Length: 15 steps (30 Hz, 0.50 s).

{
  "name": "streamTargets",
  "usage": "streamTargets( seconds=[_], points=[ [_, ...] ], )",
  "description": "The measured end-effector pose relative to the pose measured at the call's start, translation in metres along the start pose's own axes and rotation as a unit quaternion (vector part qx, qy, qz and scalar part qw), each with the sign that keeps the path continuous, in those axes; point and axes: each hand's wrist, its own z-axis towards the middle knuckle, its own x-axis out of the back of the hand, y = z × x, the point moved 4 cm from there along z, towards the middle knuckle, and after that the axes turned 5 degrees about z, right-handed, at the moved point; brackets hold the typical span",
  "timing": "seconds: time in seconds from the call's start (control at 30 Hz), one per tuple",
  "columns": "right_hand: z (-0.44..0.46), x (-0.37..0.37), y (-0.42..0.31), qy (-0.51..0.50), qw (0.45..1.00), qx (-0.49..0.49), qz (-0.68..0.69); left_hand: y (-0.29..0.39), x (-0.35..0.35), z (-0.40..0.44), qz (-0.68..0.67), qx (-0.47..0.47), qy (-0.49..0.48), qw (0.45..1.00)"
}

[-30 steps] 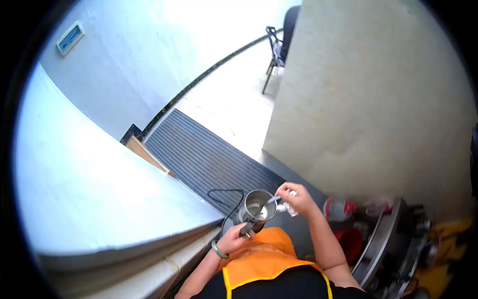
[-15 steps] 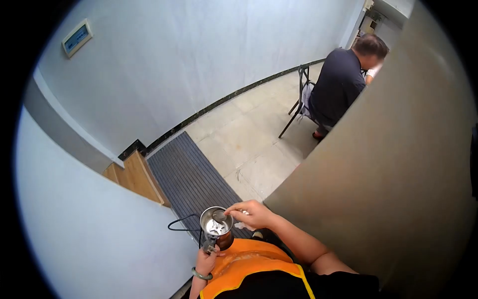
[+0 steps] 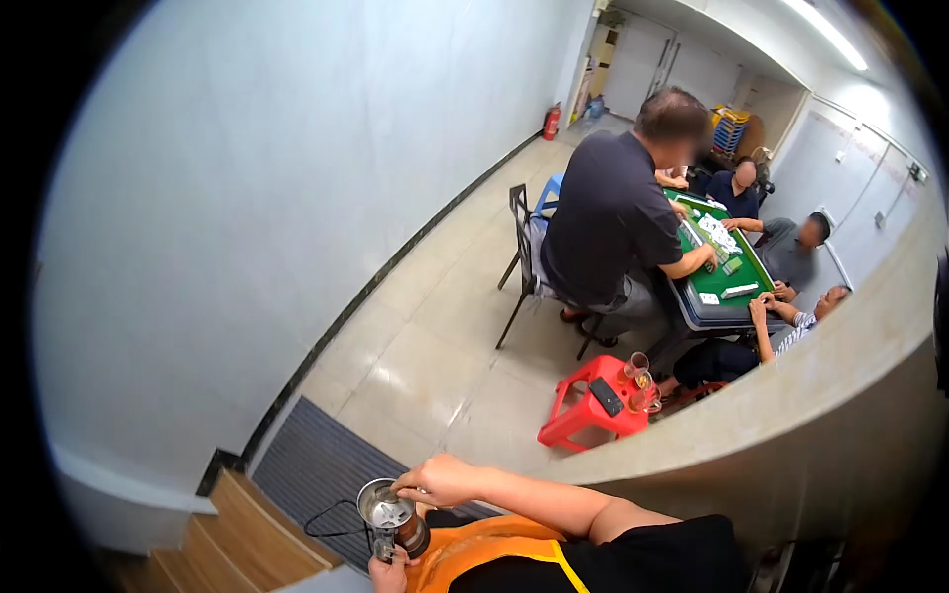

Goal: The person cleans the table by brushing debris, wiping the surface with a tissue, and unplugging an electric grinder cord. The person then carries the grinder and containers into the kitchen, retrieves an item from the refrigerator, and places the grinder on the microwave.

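Note:
A shiny metal cup (image 3: 415, 534) with a brownish reflecting side stands at my waist. My left hand (image 3: 388, 570) is closed around its clear-looking handle, partly cut off by the bottom edge. Pale, blade-like shapes show inside the cup, too small to name for certain. Over the cup's rim, my right hand (image 3: 445, 481) has its fingers pinched together; what they hold is hidden. A thin black cord (image 3: 318, 522) loops out to the left of the cup. Behind it is my orange apron (image 3: 484, 549).
Wooden steps (image 3: 232, 529) descend at lower left beside a grey ribbed mat (image 3: 321, 450). A partition (image 3: 791, 405) curves along the right. Beyond, several people sit round a green mahjong table (image 3: 727, 282). A red stool (image 3: 583, 415) holds glass mugs and a black phone (image 3: 606, 396).
My view has swung right and up, bringing the mahjong table and red stool into sight. Both hands stay at the cup, the right one still at its rim.

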Motion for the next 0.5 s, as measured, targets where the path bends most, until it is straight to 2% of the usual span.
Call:
streamTargets(
  seconds=[0.03, 0.1, 0.17, 0.2, 0.23, 0.33, 0.4, 0.5],
  points=[
    [0.023, 0.009, 0.011, 0.023, 0.999, 0.0, -0.027, 0.018, 0.01, 0.026, 0.06, -0.047, -0.021, 0.997],
    [0.057, 0.037, 0.024, 0.044, 0.997, -0.042, -0.044, 0.046, 0.027, 0.076, 0.143, -0.026, -0.037, 0.989],
    [0.088, 0.055, 0.033, 0.066, 0.994, -0.076, -0.052, 0.088, 0.04, 0.123, 0.121, -0.059, -0.051, 0.99],
    [0.098, 0.063, 0.043, 0.08, 0.992, -0.085, -0.057, 0.083, 0.048, 0.159, 0.089, -0.029, -0.067, 0.993],
    [0.106, 0.071, 0.053, 0.094, 0.989, -0.094, -0.063, 0.079, 0.056, 0.184, 0.081, -0.04, -0.057, 0.994],
    [0.128, 0.096, 0.084, 0.166, 0.982, -0.049, -0.075, 0.117, 0.044, 0.241, 0.111, -0.051, -0.053, 0.991],
    [0.148, 0.12, 0.104, 0.19, 0.976, -0.054, -0.088, 0.129, 0.033, 0.285, 0.1, -0.038, -0.03, 0.994],
    [0.181, 0.158, 0.149, 0.202, 0.971, -0.076, -0.1, 0.148, 0.012, 0.352, 0.081, -0.029, -0.051, 0.995]
  ],
)
